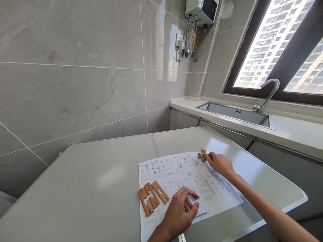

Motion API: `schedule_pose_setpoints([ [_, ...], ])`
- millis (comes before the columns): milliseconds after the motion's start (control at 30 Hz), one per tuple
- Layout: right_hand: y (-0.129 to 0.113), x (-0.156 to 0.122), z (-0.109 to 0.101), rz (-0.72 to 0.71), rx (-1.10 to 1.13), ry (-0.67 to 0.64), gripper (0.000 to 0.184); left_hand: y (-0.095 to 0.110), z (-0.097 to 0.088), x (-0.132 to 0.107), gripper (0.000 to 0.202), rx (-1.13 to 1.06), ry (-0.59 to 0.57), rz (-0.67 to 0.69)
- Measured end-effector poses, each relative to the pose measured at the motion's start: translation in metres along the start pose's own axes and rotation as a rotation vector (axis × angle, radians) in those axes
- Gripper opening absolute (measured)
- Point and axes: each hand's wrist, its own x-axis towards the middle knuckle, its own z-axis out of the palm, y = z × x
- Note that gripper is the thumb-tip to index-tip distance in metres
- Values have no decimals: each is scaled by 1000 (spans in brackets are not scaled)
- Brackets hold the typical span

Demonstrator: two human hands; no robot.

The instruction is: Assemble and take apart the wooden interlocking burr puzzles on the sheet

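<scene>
Printed sheets of paper point(166, 188) lie on the table, covered in small drawings. My right hand point(219, 163) reaches to their far right corner, fingers drawn together at a small cross-shaped wooden puzzle point(203, 153). My fingertips meet its right side; the thumb's grip is hard to see. Closer to me, my left hand point(181, 208) rests over the lower part of the paper, fingers curved and apart, holding nothing. To its left are three flat wooden pieces with cutouts and numbers: one marked 3 point(145, 202), one marked 1 point(152, 198) and one marked 2 point(161, 193).
The pale table point(101, 188) has a seam running across it and a cut-off far right corner. Beyond it stands a counter point(292, 134) with a sink point(234, 112) and a curved faucet point(271, 94). A tiled wall point(75, 94) borders the far left side.
</scene>
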Motion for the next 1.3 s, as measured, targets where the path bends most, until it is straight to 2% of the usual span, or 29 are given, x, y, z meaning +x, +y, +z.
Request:
schedule_pose_setpoints([
  [133,-3,-19,-5,22,29,16,51,-2,1,0,15,3,-3,22],
  [267,-9,-69,2,16,128,-13,53,-3,2,0,15,12,-3,34],
  [300,-12,-85,8,-19,194,-44,55,-3,2,0,15,20,0,39],
  [400,-21,-135,26,-135,584,-131,58,-2,4,-1,14,63,-2,71],
  [533,-28,-176,42,-182,779,-148,58,2,2,-2,15,144,-40,142],
  [667,-28,-182,41,-148,858,-103,59,10,-4,-4,16,229,-39,193],
  [767,-29,-181,39,-158,885,-123,58,19,-13,-6,16,323,2,241],
  [900,-29,-180,39,-165,897,-132,57,20,-32,-15,16,496,140,271],
  [967,-27,-179,40,-174,910,-147,55,12,-43,-24,20,581,254,204],
  [1100,-23,-179,42,-186,926,-172,51,-13,-64,-42,47,729,473,-8],
  [1200,-22,-178,42,-195,930,-181,50,-32,-74,-50,67,791,539,-69],
  [1300,-23,-178,40,-190,937,-169,51,-42,-78,-52,83,812,554,-80],
])
